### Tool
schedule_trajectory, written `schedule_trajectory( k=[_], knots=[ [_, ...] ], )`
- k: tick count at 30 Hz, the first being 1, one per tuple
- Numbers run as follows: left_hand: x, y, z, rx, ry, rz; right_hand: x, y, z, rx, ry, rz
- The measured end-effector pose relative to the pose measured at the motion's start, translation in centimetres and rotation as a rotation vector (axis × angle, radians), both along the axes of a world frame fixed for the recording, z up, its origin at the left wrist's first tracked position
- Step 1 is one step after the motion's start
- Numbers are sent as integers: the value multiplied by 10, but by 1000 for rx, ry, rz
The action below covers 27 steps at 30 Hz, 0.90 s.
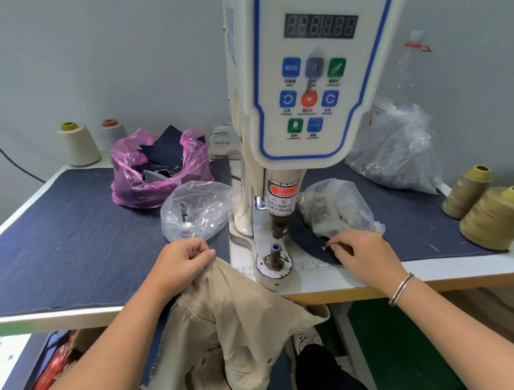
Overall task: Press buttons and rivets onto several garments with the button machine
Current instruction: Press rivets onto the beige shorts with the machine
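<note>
Right at the table's front edge, the left hand (pixel 183 261) grips the top of a beige garment (pixel 230 331), fingers curled and thumb pinching the cloth; the rest of it hangs down off the table (pixel 442 272) towards the person's lap. The right hand (pixel 360 255) rests on the blue denim mat (pixel 66 236) just right of the servo button machine (pixel 313 74), its fingertips pinched on a tiny metal piece (pixel 325 247), too small to say whether button or rivet. Between the two hands stands the machine's lower die (pixel 275 253), bare, with the punch (pixel 279 228) raised above it. A clear bag of metal fasteners (pixel 196 211) lies left of the machine column, a second clear bag (pixel 336 208) just behind the right hand. Further back sits a pink bag of denim scraps (pixel 160 169). Olive thread cones (pixel 494 219) stand at the right edge.
</note>
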State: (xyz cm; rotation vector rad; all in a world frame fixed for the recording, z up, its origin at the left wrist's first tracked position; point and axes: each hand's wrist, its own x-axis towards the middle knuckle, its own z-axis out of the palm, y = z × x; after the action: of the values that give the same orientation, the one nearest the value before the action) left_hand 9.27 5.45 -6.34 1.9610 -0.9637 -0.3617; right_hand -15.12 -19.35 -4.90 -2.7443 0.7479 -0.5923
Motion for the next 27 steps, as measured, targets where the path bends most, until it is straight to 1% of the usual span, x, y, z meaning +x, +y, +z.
schedule_trajectory(
  k=[3, 12, 14, 17, 20, 24, 27],
  knots=[
    [-1, 0, 1, -6, 3, 8, 7, 0, -4, 74, 9, -66],
    [-2, 1, 1, 6, -3, 9, 9, 1, -3, 125, 19, -47],
    [-2, 0, 2, 7, -5, 10, 9, 6, 1, 152, -15, -35],
    [-3, 0, 2, 9, -9, 12, 16, 25, 15, 316, -181, 74],
    [-3, 1, 2, 12, -12, 13, 29, 49, 29, 370, -266, 214],
    [-4, 1, 3, 10, -7, 16, 41, 62, 37, 381, -275, 360],
    [-4, 0, 4, 12, -4, 15, 45, 63, 36, 362, -246, 395]
  ],
)
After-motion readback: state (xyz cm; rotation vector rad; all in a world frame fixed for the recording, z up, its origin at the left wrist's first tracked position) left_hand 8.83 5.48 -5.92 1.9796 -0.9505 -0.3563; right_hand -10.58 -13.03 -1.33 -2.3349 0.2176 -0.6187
